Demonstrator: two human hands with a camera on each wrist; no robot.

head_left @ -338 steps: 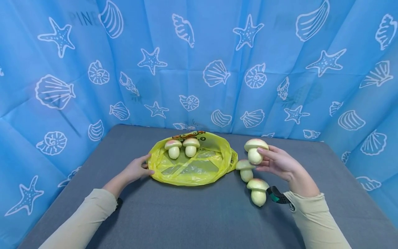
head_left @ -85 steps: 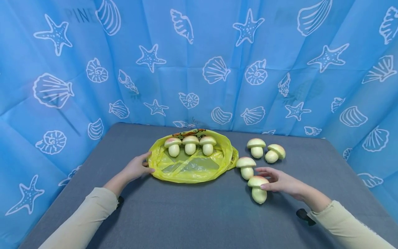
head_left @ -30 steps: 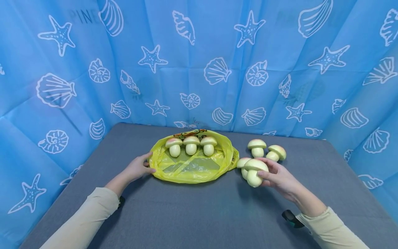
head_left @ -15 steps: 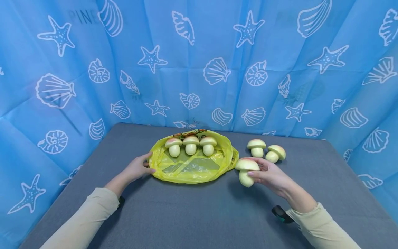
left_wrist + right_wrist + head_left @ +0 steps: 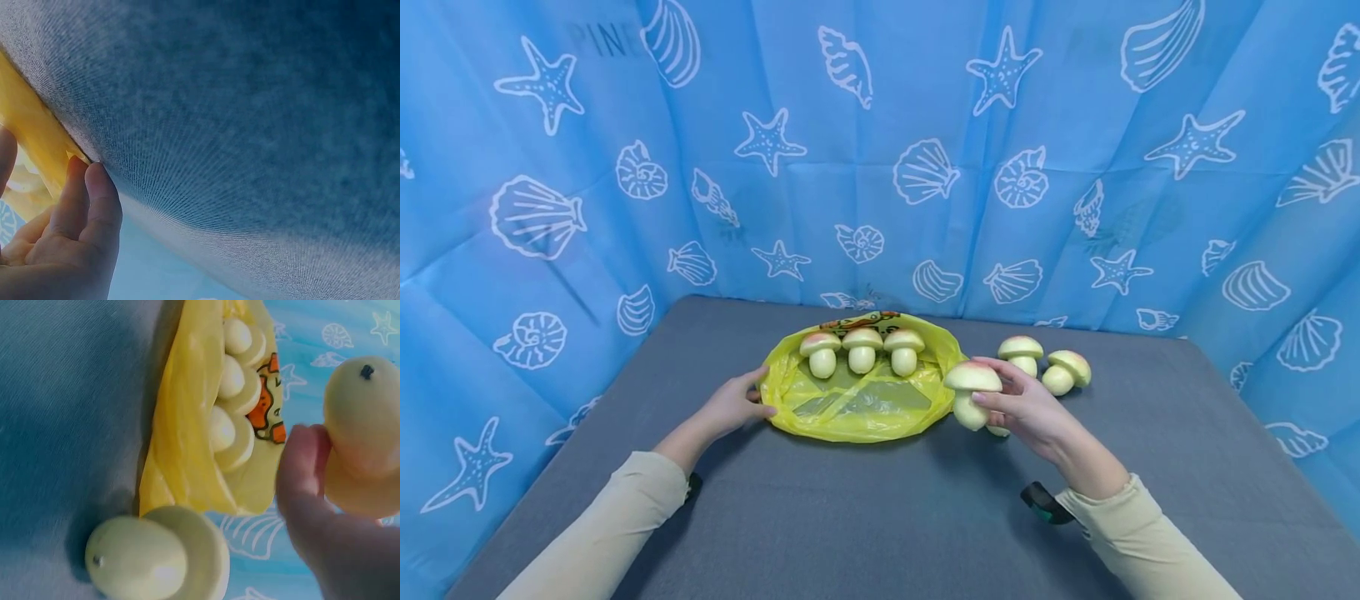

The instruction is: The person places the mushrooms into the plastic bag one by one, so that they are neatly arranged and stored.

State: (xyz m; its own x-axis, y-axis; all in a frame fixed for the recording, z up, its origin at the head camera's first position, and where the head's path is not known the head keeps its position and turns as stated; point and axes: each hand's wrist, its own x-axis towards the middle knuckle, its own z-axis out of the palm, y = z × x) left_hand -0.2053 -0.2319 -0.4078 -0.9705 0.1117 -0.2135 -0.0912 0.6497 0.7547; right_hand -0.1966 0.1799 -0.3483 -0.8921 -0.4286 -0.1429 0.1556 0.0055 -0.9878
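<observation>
A pale mushroom is gripped by the right hand at three o'clock of the yellow bag, held at nine o'clock by the left hand; the bag is best crossed high.

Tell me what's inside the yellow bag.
Three mushrooms sit in a row along the far side of the yellow bag. In the head view, the held mushroom and right hand hide its right end.

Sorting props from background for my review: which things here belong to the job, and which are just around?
In the job, apparently:
yellow bag, left hand at its edge
three mushrooms inside it
mushroom in the right hand
three loose mushrooms

Just around:
blue curtain
grey table
</observation>
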